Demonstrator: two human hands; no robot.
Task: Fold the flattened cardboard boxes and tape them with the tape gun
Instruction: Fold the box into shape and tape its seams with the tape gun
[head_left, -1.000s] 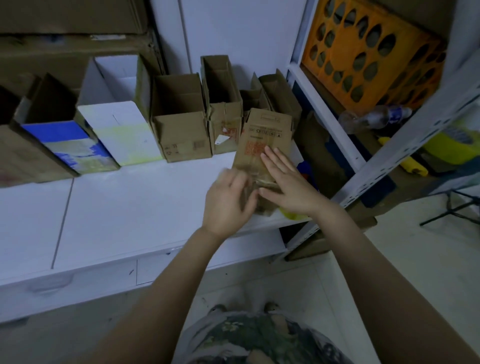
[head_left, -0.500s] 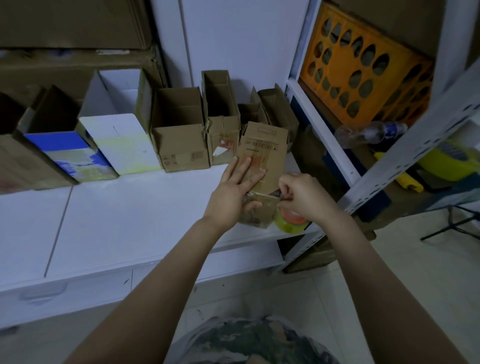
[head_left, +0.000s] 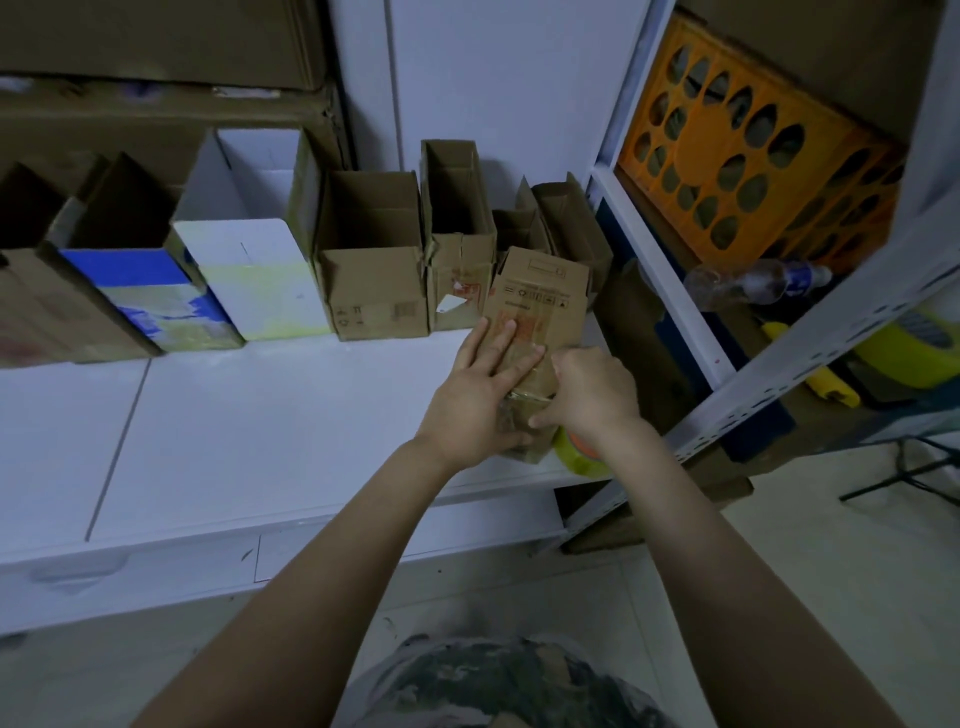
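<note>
L hand (head_left: 478, 395) is lying flat, fingers straight, pressing box (head_left: 540, 301) onto table (head_left: 234, 441). R hand (head_left: 592, 395) is curling, pinching tape (head_left: 527, 399) at box's near end, w/ roll (head_left: 571, 454) just beside. Several folded boxes (head_left: 371, 291) are standing behind; this seal prob. unfinished.

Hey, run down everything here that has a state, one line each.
small box, lying on the table under both hands
left hand, flat on the small box, fingers straight
right hand, fingers curled at the box's edge, grip unclear
tape roll, on the table by the right wrist
row of boxes, upright, tops open
bottle, lying on its side
</note>
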